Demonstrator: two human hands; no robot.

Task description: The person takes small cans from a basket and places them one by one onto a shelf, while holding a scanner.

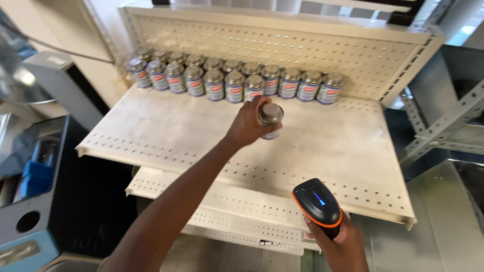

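My left hand [248, 123] reaches over the cream perforated shelf [166, 131] and grips a small metal can [270, 118] with a blue and red label, held just above the shelf surface. Behind it, several matching cans [227, 80] stand in rows along the shelf's pegboard back [282, 43]. My right hand [339, 246] is low at the front right, below the shelf edge, holding a black and orange handheld barcode scanner [317, 205] with its head turned up toward the shelf.
Lower cream shelves [222, 211] jut out beneath the top one. A dark grey cart with a blue tray [30, 176] stands at the left. Grey metal upright framing [443, 126] stands at the right.
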